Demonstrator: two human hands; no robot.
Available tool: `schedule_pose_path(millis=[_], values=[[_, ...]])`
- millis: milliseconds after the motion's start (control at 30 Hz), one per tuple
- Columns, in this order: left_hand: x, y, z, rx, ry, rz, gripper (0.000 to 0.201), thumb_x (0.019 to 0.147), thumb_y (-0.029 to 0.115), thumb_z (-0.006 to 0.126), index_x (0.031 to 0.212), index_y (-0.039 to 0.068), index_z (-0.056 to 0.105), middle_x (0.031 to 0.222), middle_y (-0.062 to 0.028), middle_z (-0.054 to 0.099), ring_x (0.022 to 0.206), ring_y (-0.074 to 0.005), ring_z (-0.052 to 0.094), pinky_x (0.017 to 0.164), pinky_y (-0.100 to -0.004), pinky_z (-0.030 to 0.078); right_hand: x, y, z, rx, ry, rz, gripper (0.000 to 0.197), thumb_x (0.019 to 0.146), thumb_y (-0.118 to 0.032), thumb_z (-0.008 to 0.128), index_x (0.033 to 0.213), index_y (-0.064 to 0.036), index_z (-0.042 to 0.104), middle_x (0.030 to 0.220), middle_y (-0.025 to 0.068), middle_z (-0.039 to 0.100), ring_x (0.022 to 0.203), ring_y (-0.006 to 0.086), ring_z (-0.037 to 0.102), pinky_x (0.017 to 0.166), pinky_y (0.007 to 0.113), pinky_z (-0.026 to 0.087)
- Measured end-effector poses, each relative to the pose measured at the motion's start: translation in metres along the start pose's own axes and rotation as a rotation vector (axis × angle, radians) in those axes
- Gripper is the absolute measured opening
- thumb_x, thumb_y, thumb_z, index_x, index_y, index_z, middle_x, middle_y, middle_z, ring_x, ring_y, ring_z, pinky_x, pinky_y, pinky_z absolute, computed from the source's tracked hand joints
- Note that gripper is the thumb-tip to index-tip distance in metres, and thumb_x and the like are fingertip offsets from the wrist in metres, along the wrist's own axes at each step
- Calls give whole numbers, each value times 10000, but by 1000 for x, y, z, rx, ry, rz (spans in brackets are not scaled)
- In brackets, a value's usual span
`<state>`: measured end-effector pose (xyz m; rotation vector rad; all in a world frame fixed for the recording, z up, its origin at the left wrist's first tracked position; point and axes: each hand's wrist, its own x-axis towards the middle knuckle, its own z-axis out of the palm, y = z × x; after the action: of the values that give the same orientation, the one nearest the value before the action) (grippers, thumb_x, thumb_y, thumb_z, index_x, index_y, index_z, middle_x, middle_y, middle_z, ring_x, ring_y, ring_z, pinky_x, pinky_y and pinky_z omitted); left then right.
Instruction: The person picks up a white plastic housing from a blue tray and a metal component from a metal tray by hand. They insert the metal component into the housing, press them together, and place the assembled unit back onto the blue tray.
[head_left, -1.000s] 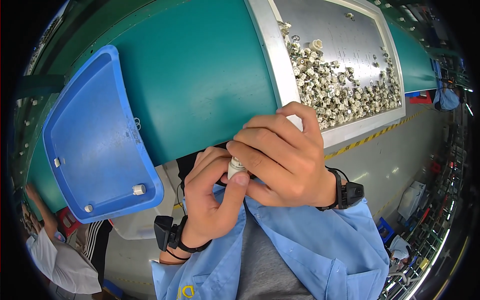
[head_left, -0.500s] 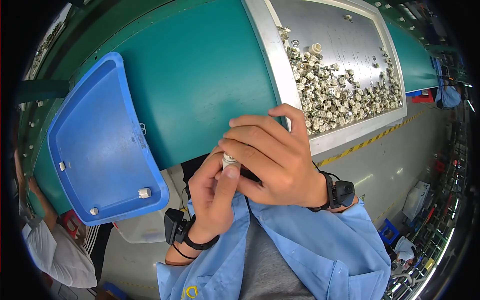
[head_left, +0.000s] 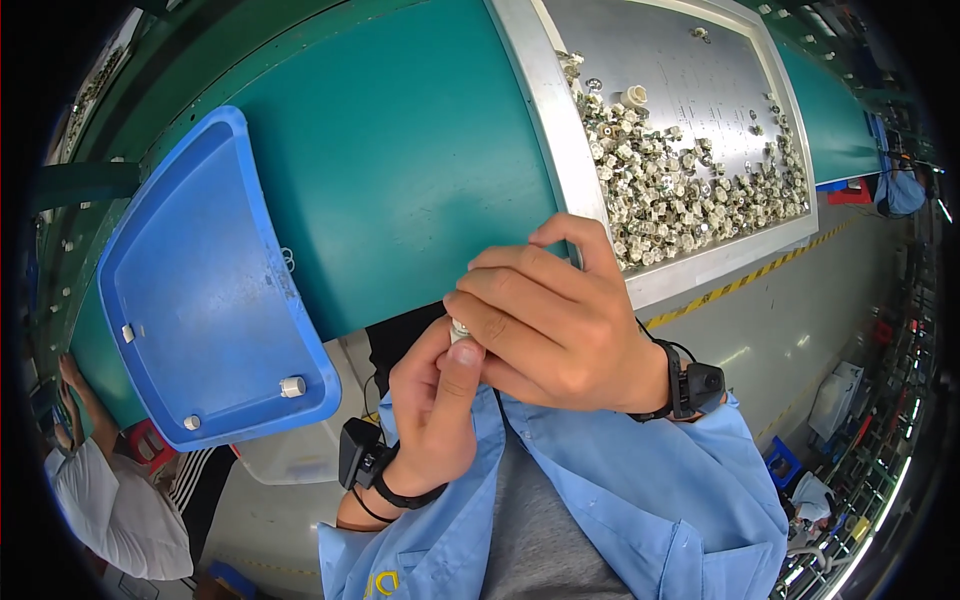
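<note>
A small white cylindrical part (head_left: pixel 460 334) is pinched between the thumb and fingers of my left hand (head_left: pixel 432 395), in front of my chest. My right hand (head_left: pixel 560 325) is closed over the part's upper end, its fingers curled together and its index finger bent up. Those fingers cover most of the part and hide whatever they grip there. Left of my hands lies a blue tray (head_left: pixel 215 290) holding a white ribbed cylinder (head_left: pixel 292 387), a smaller white piece (head_left: pixel 192 423) and another white piece (head_left: pixel 128 333) near its left wall.
Beyond my hands runs a green belt (head_left: pixel 400 170). A metal-framed tray (head_left: pixel 585 190) at the right holds many small white and metal parts (head_left: pixel 660 190). Small clear rings (head_left: pixel 288 260) lie beside the blue tray. Another person in a white shirt (head_left: pixel 125 510) is at the far left.
My fingers have shifted slightly around the white part, and the right hand now covers more of its top. The view has moved a little; the tray contents look the same.
</note>
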<state>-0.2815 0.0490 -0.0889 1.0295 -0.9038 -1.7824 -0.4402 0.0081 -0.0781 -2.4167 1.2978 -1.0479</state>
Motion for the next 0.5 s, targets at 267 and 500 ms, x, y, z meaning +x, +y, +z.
schedule_pose_path(millis=[267, 500], values=[[-2, -6, 8, 37, 50, 50, 324, 1072, 226, 454, 1135, -71, 568, 908, 10, 544, 804, -46, 430, 694, -203, 358, -7, 3, 8, 61, 58, -58, 211, 708, -162, 747, 879, -44, 711, 907, 54, 697, 862, 198, 689, 803, 352, 438], [-2, -3, 2, -63, -2, -2, 361, 1055, 264, 491, 1174, -69, 568, 1024, -40, 587, 906, -82, 495, 799, -239, 406, -8, 7, 7, 163, 20, -31, 259, 692, -175, 770, 916, -59, 709, 960, 62, 706, 888, 214, 701, 884, 418, 417]])
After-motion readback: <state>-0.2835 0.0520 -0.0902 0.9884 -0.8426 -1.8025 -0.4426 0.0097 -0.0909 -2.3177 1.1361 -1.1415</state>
